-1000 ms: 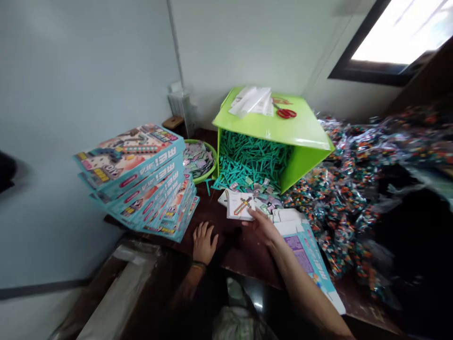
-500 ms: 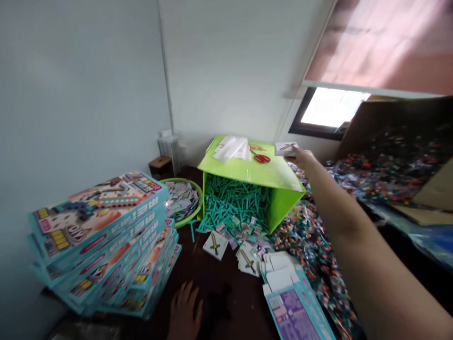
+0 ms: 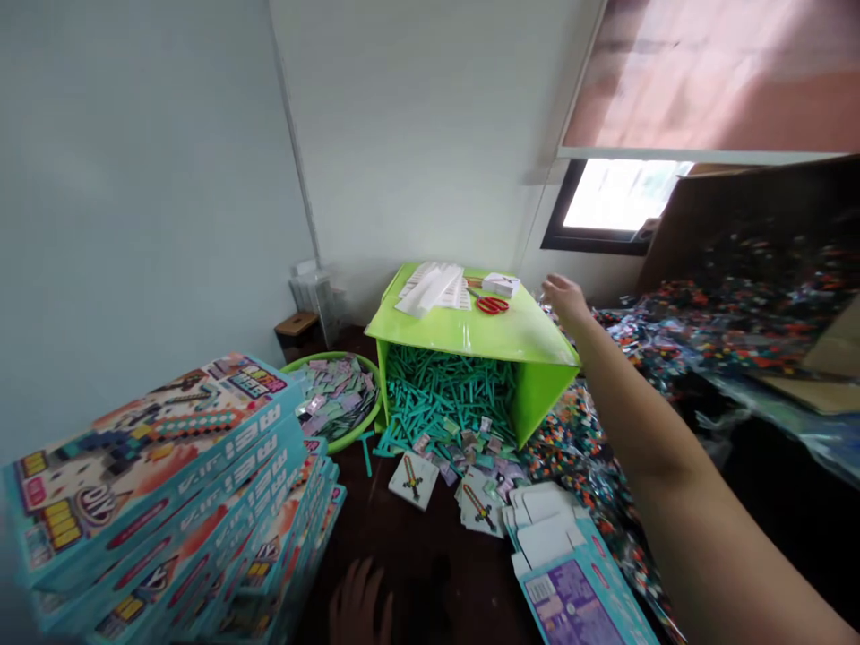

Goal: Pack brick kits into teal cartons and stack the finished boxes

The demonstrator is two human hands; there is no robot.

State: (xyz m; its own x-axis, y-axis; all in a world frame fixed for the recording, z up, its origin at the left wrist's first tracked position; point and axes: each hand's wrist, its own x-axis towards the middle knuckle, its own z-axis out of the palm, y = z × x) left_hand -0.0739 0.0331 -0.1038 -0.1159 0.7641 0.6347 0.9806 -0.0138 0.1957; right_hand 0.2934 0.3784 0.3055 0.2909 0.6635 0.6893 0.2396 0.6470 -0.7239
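Note:
My right hand (image 3: 564, 297) is stretched forward, just right of the green box (image 3: 463, 336), with nothing seen in its fingers. A small stack of white booklets (image 3: 502, 285) lies on the box top, apart from that hand. Beside it are red-handled scissors (image 3: 493, 305) and white paper strips (image 3: 434, 288). My left hand (image 3: 361, 605) rests with spread fingers low on the dark table (image 3: 396, 537). Booklets with a sword picture (image 3: 414, 480) lie in front of the box, and another pile of sword booklets (image 3: 480, 504) sits to their right.
Teal plastic sticks (image 3: 443, 385) fill the box, with small packets spilling out. A green basin (image 3: 336, 439) of packets stands left. Stacked toy boxes (image 3: 167, 475) rise at left; flattened cartons (image 3: 571, 573) lie right. Heaps of bagged colourful pieces (image 3: 605, 448) cover the right side.
My right hand has let go of the white booklet stack, which now lies on the green box top, and has drawn away to its right. The view has shifted slightly.

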